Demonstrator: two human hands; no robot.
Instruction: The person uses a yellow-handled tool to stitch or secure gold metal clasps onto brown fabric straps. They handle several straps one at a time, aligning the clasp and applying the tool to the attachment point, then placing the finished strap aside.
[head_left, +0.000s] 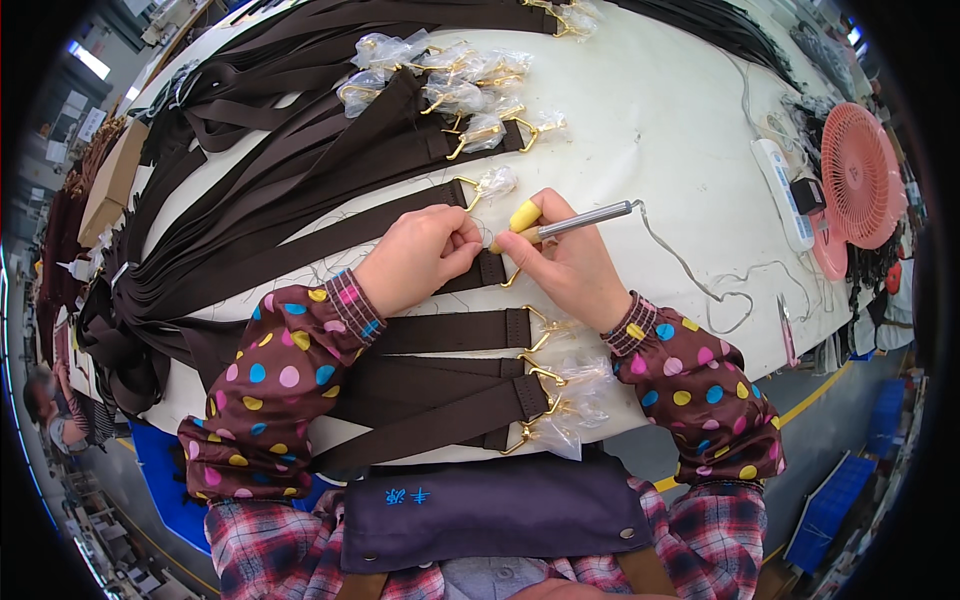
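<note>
My left hand (425,252) is closed over a dark brown strap (488,270), its thumb and forefinger pinched at the strap's end. What the pinch holds is hidden; fine loose threads show beside it. In my right hand (570,265) is a pen-shaped corded tool (590,218) with a metal barrel, pointing left toward the pinch. A yellow finger cover (524,214) sits on one right fingertip. Just beyond my hands lies another strap (370,232) with a gold metal buckle (468,188). Nearer me, several finished strap ends (460,332) carry gold buckles, some wrapped in clear plastic.
A large bundle of brown straps (190,265) spreads over the left of the white table (660,130). On the right stand a pink fan (862,170) and a white power strip (783,195). The tool's cord (690,285) trails there. Small scissors (787,330) lie near the right edge.
</note>
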